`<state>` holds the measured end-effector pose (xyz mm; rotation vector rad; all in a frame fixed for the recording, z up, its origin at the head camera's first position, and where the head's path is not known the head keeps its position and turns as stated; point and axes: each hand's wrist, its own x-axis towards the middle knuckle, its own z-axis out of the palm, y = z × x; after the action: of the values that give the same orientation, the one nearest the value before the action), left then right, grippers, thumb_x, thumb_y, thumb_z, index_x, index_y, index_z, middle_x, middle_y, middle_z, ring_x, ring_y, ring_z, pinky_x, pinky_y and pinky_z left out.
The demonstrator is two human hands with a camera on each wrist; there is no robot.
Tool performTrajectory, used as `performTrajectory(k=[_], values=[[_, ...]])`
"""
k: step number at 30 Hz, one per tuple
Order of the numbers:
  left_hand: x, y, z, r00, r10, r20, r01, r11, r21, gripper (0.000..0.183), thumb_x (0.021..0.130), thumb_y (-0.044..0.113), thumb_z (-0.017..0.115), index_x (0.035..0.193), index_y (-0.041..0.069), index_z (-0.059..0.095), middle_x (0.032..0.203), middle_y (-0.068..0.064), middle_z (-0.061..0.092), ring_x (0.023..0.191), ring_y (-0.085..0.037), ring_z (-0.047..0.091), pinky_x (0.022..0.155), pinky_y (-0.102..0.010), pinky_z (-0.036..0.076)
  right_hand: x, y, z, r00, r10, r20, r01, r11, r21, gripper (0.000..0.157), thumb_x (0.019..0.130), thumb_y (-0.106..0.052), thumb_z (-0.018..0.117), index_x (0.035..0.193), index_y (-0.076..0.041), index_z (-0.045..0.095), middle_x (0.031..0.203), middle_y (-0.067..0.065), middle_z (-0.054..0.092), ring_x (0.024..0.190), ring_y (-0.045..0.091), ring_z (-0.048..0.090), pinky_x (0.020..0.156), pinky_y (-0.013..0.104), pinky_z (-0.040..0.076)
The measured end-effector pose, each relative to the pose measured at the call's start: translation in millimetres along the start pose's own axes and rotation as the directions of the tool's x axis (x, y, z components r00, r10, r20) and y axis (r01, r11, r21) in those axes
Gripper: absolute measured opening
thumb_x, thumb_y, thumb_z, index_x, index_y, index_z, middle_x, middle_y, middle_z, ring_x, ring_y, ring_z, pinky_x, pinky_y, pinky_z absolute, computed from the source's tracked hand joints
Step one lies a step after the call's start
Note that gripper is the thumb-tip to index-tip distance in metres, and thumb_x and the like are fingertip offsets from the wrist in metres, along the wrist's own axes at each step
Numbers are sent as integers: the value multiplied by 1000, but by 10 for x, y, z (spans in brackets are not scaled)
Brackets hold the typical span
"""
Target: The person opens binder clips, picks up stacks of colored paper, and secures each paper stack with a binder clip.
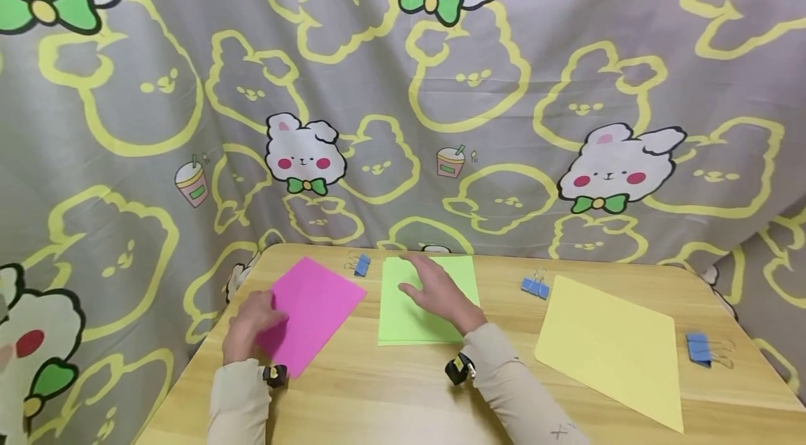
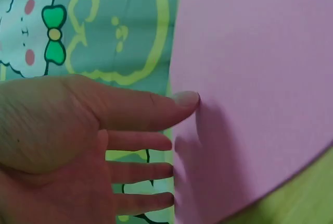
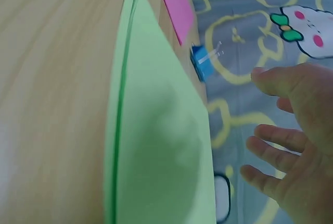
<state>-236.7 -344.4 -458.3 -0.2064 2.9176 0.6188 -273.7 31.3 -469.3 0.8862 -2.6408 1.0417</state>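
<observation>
With left hand open, fingers straight at the edge of pink sheet, lower left of the frame, and right hand open above green sheets, lower centre: better align the uneven green edges softly, without creasing corners.
</observation>
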Motion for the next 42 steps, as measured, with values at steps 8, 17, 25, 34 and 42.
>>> performTrajectory(k=[8, 17, 25, 34, 42], values=[[-5, -10, 40, 995, -86, -49, 84, 996, -33, 56, 85, 23, 80, 118, -15, 56, 117, -41, 40, 114, -56, 42, 95, -82, 30, 328, -21, 296, 995, -24, 92, 22, 1000, 19, 56, 100, -16, 69, 149, -2, 46, 151, 16, 50, 141, 33, 45, 116, 47, 39], [11, -30, 29, 992, -113, -52, 112, 994, -21, 56, 82, 21, 83, 114, -15, 56, 116, -46, 38, 118, -63, 34, 93, -83, 30, 631, -120, 518, 992, 7, 123, -19, 995, 101, 65, 101, -15, 67, 157, -7, 37, 158, 15, 43, 147, 35, 36, 120, 48, 32], [6, -53, 50, 992, -111, -68, 106, 992, -67, 60, 82, 19, 83, 122, -14, 53, 116, -44, 39, 117, -62, 32, 94, -83, 29, 875, -204, 605, 987, 48, 156, -61, 995, 78, 68, 101, -16, 67, 160, -13, 34, 161, 13, 39, 148, 33, 36, 119, 49, 34], [-28, -49, 51, 991, -94, -98, 84, 992, -99, 70, 82, 18, 84, 133, -14, 49, 115, -39, 42, 115, -58, 35, 92, -78, 34, 1081, -251, 605, 978, -21, 210, 30, 999, -42, 55, 103, -3, 57, 156, -9, 42, 158, 21, 40, 145, 34, 41, 119, 45, 35], [-20, -54, 56, 989, -94, -115, 84, 993, -83, 75, 80, 20, 87, 132, -16, 47, 116, -35, 46, 112, -56, 40, 90, -75, 38, 1136, -220, 761, 961, 45, 272, -26, 997, -71, 47, 106, -8, 55, 152, -9, 48, 150, 9, 54, 133, 28, 55, 114, 40, 41]])
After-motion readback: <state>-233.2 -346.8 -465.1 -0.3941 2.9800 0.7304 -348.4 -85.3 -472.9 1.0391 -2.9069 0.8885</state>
